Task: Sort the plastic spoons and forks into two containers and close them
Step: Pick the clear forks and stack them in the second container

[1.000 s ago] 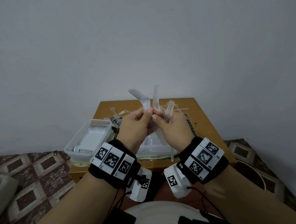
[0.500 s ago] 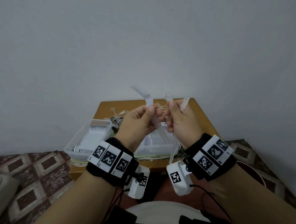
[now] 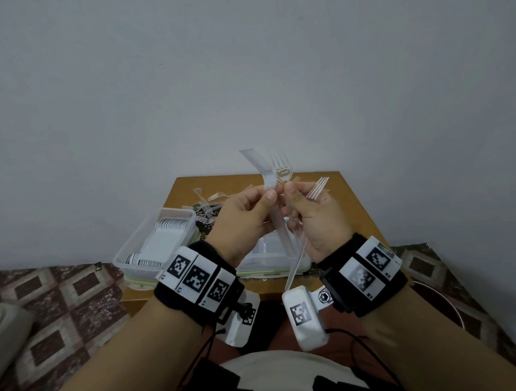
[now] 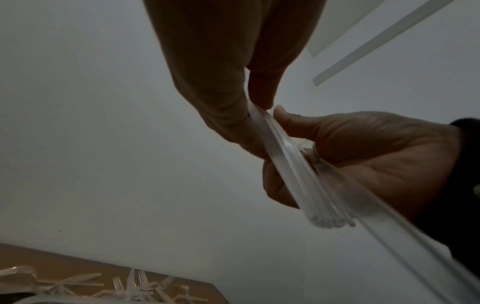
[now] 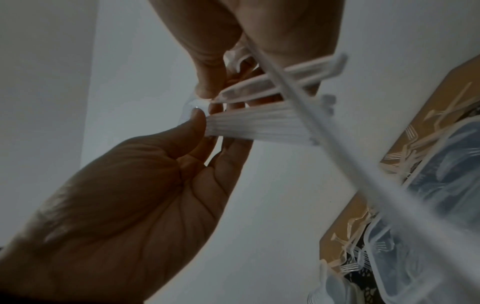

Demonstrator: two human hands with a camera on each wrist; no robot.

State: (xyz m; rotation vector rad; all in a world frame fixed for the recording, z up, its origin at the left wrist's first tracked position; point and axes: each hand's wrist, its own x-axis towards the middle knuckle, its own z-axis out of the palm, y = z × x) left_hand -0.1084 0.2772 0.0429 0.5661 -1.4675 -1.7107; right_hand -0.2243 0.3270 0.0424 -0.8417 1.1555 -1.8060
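both hands up in front of the chest, above the near edge of the small wooden table [image 3: 333, 179]. left hand [image 3: 246, 220] pinches a nested stack of clear forks [image 3: 273, 200] between thumb and forefinger, gripping just below the tines; the stack's long axis runs steeply, one end up and away from the grip toward the wall, handles down and toward the person's lap. right hand [image 3: 318, 222] sits just beside it, thumbs nearly touching, fingers curled round its own few loose forks: one fork [image 3: 282, 167] stands tines-up above its pinch, another [image 3: 317, 189] fans out to the far right of the grip. the upright fork lies right alongside the stack's upper end, roughly parallel, so it looks ready to be slid onto the stack; right hand is the nearer one for that. below the grips, the open fork container [image 3: 272, 257]; to the left of it the spoon container [image 3: 163, 242], filled. more loose forks [image 3: 206, 204] lie beyond on the table.
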